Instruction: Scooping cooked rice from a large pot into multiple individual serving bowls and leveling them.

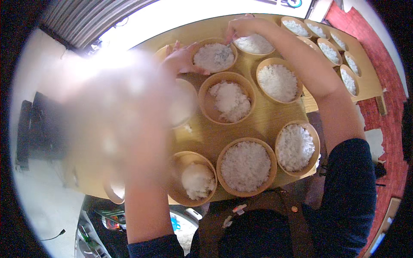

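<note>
A round tan bowl [236,57] of white, rice-like food [211,58] stands at the far side of the table. My left hand [184,60] is curved around its left side, thumb along the near rim and fingers spread. At the right rim, my right hand [242,28] is pinched on what looks like a thin utensil [229,44], its lower end over a greyish patch of the food. Just right of it sits another filled bowl [255,45]. Nearer me is a bowl [227,96] with a loose mound on one side.
More filled bowls stand near me, including a full one [246,166] at the front edge and one [297,148] at the right. Several others [329,51] crowd the far right of the wooden table [267,125]. A bright blur hides much of the left side.
</note>
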The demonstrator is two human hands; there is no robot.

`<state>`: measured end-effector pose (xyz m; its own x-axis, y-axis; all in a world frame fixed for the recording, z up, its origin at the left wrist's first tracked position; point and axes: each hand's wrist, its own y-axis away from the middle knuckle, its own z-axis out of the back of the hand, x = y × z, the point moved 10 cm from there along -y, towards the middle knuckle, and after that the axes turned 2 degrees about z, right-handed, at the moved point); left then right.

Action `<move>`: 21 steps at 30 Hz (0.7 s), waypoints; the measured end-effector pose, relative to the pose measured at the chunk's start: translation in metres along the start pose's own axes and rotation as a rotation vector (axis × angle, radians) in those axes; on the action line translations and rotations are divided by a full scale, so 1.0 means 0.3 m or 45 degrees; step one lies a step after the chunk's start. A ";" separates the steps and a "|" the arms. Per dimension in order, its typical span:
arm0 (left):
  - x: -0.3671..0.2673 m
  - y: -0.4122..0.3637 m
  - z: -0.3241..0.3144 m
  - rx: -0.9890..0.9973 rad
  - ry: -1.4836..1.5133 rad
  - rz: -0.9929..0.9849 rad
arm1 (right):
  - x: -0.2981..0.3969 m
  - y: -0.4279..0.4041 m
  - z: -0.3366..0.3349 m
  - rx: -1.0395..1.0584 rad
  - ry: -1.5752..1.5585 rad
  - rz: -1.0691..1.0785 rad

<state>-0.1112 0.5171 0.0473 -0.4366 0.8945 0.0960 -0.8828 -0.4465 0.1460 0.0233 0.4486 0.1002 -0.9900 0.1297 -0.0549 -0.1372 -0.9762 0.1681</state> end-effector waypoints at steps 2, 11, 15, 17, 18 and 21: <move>-0.007 0.002 0.009 -0.017 0.003 -0.010 | -0.006 0.012 0.023 -0.036 0.008 -0.011; -0.030 0.016 0.004 0.063 0.134 -0.085 | 0.043 0.077 0.016 -0.097 -0.011 -0.053; -0.018 0.028 0.015 0.027 0.167 -0.104 | 0.052 0.109 -0.027 -0.183 -0.086 -0.013; 0.005 0.038 0.006 0.003 0.123 -0.052 | 0.070 0.139 -0.033 -0.319 -0.067 -0.075; 0.003 0.039 0.018 -0.027 0.082 -0.018 | 0.063 0.147 -0.019 -0.320 -0.070 -0.086; -0.033 0.054 0.050 -0.012 0.110 -0.049 | 0.057 0.157 -0.026 -0.285 -0.202 -0.067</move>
<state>-0.1186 0.5006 0.0635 -0.4153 0.9097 0.0052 -0.9006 -0.4119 0.1384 0.0003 0.4034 0.0995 -0.9767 0.1897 0.1004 -0.1956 -0.9792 -0.0534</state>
